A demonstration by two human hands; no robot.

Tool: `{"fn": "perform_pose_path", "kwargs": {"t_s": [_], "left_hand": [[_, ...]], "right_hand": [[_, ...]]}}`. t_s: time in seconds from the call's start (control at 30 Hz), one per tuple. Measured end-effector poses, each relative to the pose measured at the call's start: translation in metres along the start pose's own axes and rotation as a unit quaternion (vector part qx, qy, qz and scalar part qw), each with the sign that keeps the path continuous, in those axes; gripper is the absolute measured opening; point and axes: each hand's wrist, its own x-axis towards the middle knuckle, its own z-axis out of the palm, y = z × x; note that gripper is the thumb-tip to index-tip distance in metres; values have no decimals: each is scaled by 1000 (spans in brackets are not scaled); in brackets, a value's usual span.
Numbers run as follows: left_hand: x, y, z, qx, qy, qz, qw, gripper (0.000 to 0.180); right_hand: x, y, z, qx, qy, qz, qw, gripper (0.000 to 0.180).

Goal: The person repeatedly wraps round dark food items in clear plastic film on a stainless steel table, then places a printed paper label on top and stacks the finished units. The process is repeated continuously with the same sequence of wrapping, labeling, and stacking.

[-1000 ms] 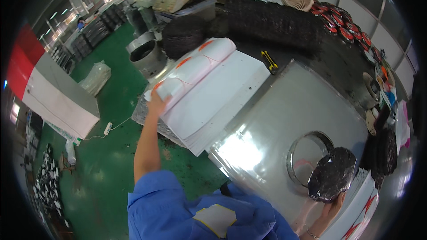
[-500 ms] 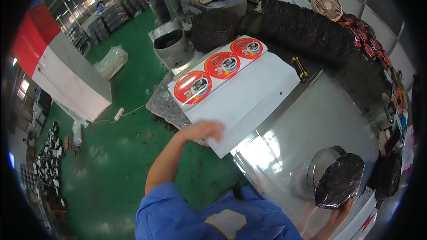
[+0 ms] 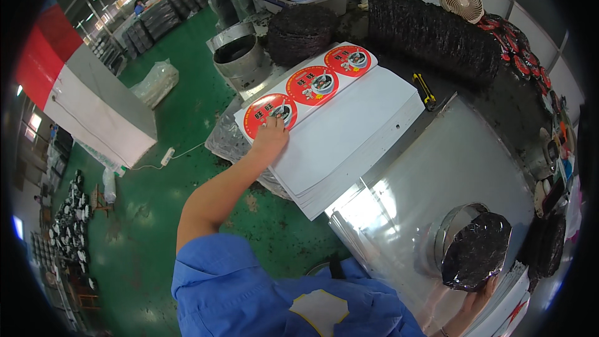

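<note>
Red-printed paper, upper centre of frame: three round labels point(image 3: 312, 85) in a row along the upper-left edge of a stack of white sheets point(image 3: 355, 128). Cannot tell whether the printed row is a fold of the top sheet or a separate strip.

Left hand point(image 3: 271, 141): fingertips touching the lowest of the three; cannot tell whether they pinch the paper or merely rest on it.

Right hand point(image 3: 479, 299), lower right: holds a dark round pack point(image 3: 475, 253) by its lower edge, face tilted up; finger wrap behind it hidden. Pack overlaps a shiny ring point(image 3: 444, 228) over clear plastic sheets point(image 3: 430, 162).

Yellow cutter point(image 3: 424, 92) just beside the stack's right corner, on the dark tabletop point(image 3: 499, 112).

Handling notes (judgement): work the label paper from its free edge, fingertips flat, checking that only one layer comes up; a slow, even pull should avoid creasing the print. Support the pack from below with light pressure, since squeezing could crumple its glossy wrap.
</note>
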Motion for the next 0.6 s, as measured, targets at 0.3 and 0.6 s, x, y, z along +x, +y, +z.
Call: {"fn": "perform_pose_path", "kwargs": {"t_s": [0.3, 0.6], "left_hand": [[4, 16, -3, 96, -81, 2, 992, 22], [-29, -16, 1, -404, 212, -158, 876, 38]], "right_hand": [[-17, 2, 3, -1, 14, -7, 1000, 39], [-21, -2, 3, 14, 11, 13, 1000, 41]]}}
